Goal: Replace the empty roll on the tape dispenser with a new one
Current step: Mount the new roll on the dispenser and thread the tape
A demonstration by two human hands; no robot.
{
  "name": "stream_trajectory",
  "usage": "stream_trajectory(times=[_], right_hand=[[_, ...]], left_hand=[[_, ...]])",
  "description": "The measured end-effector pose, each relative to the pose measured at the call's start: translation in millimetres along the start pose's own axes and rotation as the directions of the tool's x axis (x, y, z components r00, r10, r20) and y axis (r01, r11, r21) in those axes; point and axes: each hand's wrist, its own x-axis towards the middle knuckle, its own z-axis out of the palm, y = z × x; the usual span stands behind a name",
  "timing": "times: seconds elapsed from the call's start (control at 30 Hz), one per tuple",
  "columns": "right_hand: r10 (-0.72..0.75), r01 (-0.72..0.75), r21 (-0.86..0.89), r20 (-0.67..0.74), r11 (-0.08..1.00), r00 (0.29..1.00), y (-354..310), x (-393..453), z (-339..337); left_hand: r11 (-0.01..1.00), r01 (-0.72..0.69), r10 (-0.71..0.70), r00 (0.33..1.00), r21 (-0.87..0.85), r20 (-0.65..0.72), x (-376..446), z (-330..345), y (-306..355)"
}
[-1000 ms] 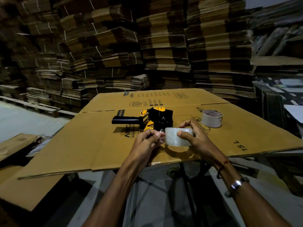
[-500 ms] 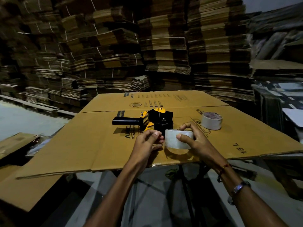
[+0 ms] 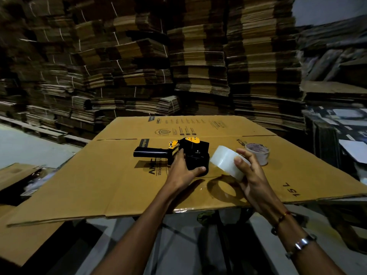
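Fig.: head view, dim storeroom. Centre frame: flattened cardboard box (image 3: pixel 99 185) w/ printed text, laid as a work surface; its near edge overhangs toward the viewer.

Tape dispenser (image 3: pixel 178 155), black w/ yellow-orange parts, lies on its side at centre of the cardboard; handle points to frame left, round hub toward lower right. Hub looks bare, no roll seen on it.

Left hand (image 3: pixel 181 171) reaches in from bottom centre and grips the dispenser body: thumb (image 3: pixel 198 170) against the hub's near side, fingers wrapped over the far side by the yellow plate. Hand closed on the dispenser.

Right hand (image 3: pixel 252 181), right of centre, holds the new roll of clear tape (image 3: pixel 228 163) tilted, raised off the cardboard, just right of the hub & apart from it. Thumb and fingers clamp the roll's outer rim; its ring-shaped shadow falls on the cardboard below. Wrist carries a red thread (image 3: pixel 283 216) & a metal bracelet (image 3: pixel 302 243).

Empty core (image 3: pixel 258 155), whitish w/ only a thin layer left, stands on the cardboard right of centre, behind the right-hand fingers; whether it touches them cannot be told.

Bkgd, upper frame: stacks of bundled flat cartons (image 3: pixel 198 66) wall to wall. Grey floor (image 3: pixel 23 143) at left.
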Motion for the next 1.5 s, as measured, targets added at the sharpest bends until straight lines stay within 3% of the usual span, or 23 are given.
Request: stream_trajectory(times=[0.37, 0.6, 0.77, 0.93, 1.27, 1.5], right_hand=[[-0.042, 0.042, -0.03, 0.012, 0.999, 0.999, -1.7, 3.3, 1.5], [-0.089, 0.109, -0.169, 0.123, 0.979, 0.988, -2.6, 0.5, 9.7], [-0.121, 0.188, -0.32, 0.218, 0.928, 0.968, -6.6, 0.8, 24.6], [-0.102, 0.19, -0.382, 0.239, 0.904, 0.966, -6.9, 2.6, 29.1], [0.019, 0.11, -0.453, 0.272, 0.884, 0.962, -5.2, -2.8, 28.0], [0.014, 0.115, -0.46, 0.268, 0.881, 0.963, -1.4, 0.1, 26.8]], left_hand=[[0.994, -0.046, 0.039, 0.997, 0.103, 0.071, -3.0, -4.4, -0.4], [0.994, -0.102, 0.096, 0.978, 0.024, 0.187, -36.4, -7.2, -0.5], [0.984, -0.116, 0.148, 0.951, -0.132, 0.272, -44.6, -17.3, -2.0], [0.965, -0.126, 0.187, 0.946, -0.229, 0.266, -49.5, -22.4, -5.6], [0.986, -0.164, 0.167, 0.974, -0.037, 0.152, -46.5, -18.4, -6.4], [0.987, -0.162, 0.164, 0.975, -0.024, 0.149, -45.8, -17.9, -8.4]])
